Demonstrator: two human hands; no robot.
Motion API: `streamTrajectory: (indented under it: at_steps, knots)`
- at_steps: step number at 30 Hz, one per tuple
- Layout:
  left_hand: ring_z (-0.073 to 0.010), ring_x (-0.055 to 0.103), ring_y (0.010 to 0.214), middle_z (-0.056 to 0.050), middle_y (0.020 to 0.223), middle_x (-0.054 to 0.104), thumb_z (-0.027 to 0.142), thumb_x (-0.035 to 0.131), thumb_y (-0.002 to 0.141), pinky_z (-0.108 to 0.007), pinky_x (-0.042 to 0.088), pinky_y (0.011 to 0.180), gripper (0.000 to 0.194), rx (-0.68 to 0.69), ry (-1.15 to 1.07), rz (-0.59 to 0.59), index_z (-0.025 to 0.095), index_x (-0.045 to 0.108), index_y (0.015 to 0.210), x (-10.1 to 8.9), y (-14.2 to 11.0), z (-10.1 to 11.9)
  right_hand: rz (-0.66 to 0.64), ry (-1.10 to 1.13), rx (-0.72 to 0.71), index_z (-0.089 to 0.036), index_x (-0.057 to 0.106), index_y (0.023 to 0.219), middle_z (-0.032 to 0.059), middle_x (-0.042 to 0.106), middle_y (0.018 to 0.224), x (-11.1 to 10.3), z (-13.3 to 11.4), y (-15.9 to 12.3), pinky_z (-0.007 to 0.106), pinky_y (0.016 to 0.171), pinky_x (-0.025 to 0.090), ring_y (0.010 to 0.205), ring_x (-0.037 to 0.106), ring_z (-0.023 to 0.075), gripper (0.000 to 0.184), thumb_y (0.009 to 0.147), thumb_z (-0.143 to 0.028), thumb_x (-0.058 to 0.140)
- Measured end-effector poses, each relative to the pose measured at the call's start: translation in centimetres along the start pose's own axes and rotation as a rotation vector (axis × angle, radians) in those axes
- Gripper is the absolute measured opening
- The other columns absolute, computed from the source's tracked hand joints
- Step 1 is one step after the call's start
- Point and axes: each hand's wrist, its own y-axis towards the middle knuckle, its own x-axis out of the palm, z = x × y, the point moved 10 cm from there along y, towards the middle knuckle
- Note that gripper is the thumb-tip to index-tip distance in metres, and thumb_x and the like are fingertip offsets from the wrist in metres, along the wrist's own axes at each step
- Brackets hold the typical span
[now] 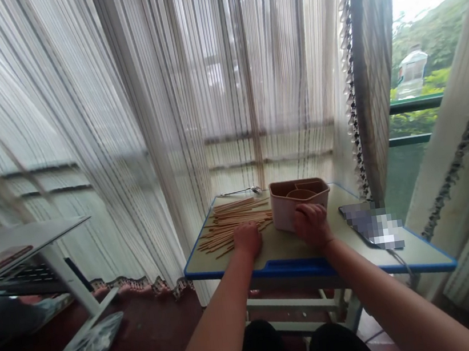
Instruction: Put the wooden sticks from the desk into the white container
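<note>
Chopsticks (240, 218), or slender sticks much like them, lie in a loose, roughly parallel spread on the left part of a small blue-edged desk (278, 245). Just beside their right-hand ends stands an upright, open-topped holder (281, 213), divided inside by a straight and a curved partition; no stick shows above its rim. A long-handled metal utensil (256, 190) lies behind the sticks near the far edge, and a dark, partly pixelated flat object (353, 220) lies to the right, a cable (399, 260) near it.

Likely faults: the sticks, being thin and apparently round, could roll or fan out if swept unevenly, and those nearest the desk's left side could slip over the edge. A sideways push on the holder, tall and seemingly light, could tip it or slide it into the sticks.

Grip: the left hand (248, 239) rests back upward over the near right part of the spread, its fingers bent and largely hidden; whether they close on any stick cannot be told. The right hand (311, 224) is narrowly curled, its bent fingers at the holder's near wall, below the rim; contact seems likely, but the thumb is not clearly visible, so a firm hold cannot be confirmed.
</note>
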Motion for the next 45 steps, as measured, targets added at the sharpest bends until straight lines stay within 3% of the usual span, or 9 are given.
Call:
streamTrajectory:
  at_steps: [4, 10, 15, 26, 30, 36, 40, 45]
  knots:
    - [-0.0249, 0.05, 0.096, -0.013, 0.099, 0.057, 0.027, 0.034, 0.081, -0.04, 0.036, 0.081, 0.03, -0.001, -0.008, 0.005, 0.016, 0.059, 0.094, 0.1, 0.0, 0.0, -0.101, 0.143, -0.239, -0.027, 0.06, 0.084, 0.0025, 0.057, 0.097, 0.3, -3.9, 0.2, 0.035, 0.089, 0.031, 0.092, 0.046, 0.0161, 0.016, 0.075, -0.022, 0.048]
    - [-0.0234, 0.048, 0.097, -0.011, 0.101, 0.056, 0.031, 0.037, 0.081, -0.038, 0.035, 0.082, 0.03, -0.013, 0.032, 0.011, 0.018, 0.058, 0.098, 0.0, 0.0, -0.1, -0.057, 0.027, -0.377, -0.022, 0.06, 0.081, 0.0047, 0.056, 0.095, -0.5, -6.1, 0.4, 0.035, 0.088, 0.033, 0.089, 0.046, 0.016, 0.013, 0.074, -0.018, 0.05]
    - [-0.0216, 0.048, 0.097, -0.011, 0.101, 0.056, 0.029, 0.032, 0.084, -0.037, 0.035, 0.082, 0.031, -0.002, 0.005, 0.009, 0.019, 0.058, 0.098, -0.1, -0.1, -0.2, 0.016, -0.015, -0.392, -0.022, 0.06, 0.081, 0.0053, 0.056, 0.096, -1.0, -6.2, 0.3, 0.036, 0.088, 0.035, 0.092, 0.045, 0.0175, 0.012, 0.073, -0.018, 0.052]
    - [-0.021, 0.048, 0.096, -0.01, 0.096, 0.057, 0.029, 0.038, 0.083, -0.035, 0.035, 0.082, 0.026, 0.006, 0.008, 0.03, 0.017, 0.06, 0.09, 0.0, 0.0, -0.3, -0.047, 0.003, -0.364, -0.02, 0.06, 0.087, 0.007, 0.055, 0.099, -0.2, -5.6, 0.2, 0.036, 0.088, 0.035, 0.094, 0.045, 0.019, 0.017, 0.075, -0.018, 0.048]
    - [-0.0188, 0.049, 0.092, -0.009, 0.093, 0.056, 0.025, 0.036, 0.085, -0.033, 0.036, 0.08, 0.023, 0.028, -0.032, 0.146, 0.016, 0.057, 0.089, -1.3, -0.1, 0.1, -0.184, -0.014, -0.368, -0.02, 0.057, 0.102, 0.0074, 0.054, 0.105, 0.7, -6.3, 0.6, 0.036, 0.087, 0.035, 0.095, 0.045, 0.0198, 0.028, 0.076, -0.018, 0.046]
    - [-0.0174, 0.047, 0.083, -0.006, 0.085, 0.053, 0.026, 0.031, 0.087, -0.033, 0.036, 0.076, 0.023, 0.032, -0.027, 0.474, 0.017, 0.052, 0.083, -4.9, -1.3, 0.4, -0.313, 0.013, -0.337, -0.02, 0.053, 0.111, 0.0092, 0.055, 0.103, 1.8, -6.4, 0.5, 0.037, 0.081, 0.039, 0.089, 0.049, 0.0209, 0.036, 0.076, -0.021, 0.045]
    - [-0.0168, 0.047, 0.082, -0.005, 0.084, 0.052, 0.023, 0.036, 0.086, -0.032, 0.036, 0.076, 0.015, 0.133, -0.053, 0.619, 0.017, 0.05, 0.085, -6.5, -2.5, 1.3, -0.318, 0.219, -0.188, -0.02, 0.056, 0.106, 0.0096, 0.055, 0.105, 1.3, -5.8, 1.2, 0.032, 0.073, 0.044, 0.085, 0.054, 0.0191, 0.031, 0.078, -0.024, 0.043]
    - [-0.0161, 0.048, 0.081, -0.006, 0.086, 0.053, 0.019, 0.041, 0.084, -0.032, 0.038, 0.075, 0.009, 0.212, -0.098, 0.74, 0.017, 0.048, 0.09, -7.2, -3.1, 1.9, -0.361, 0.779, 0.417, -0.019, 0.05, 0.111, 0.0037, 0.06, 0.071, 3.1, -3.0, 2.3, 0.024, 0.047, 0.043, 0.05, 0.053, 0.0123, 0.037, 0.082, -0.039, 0.039]
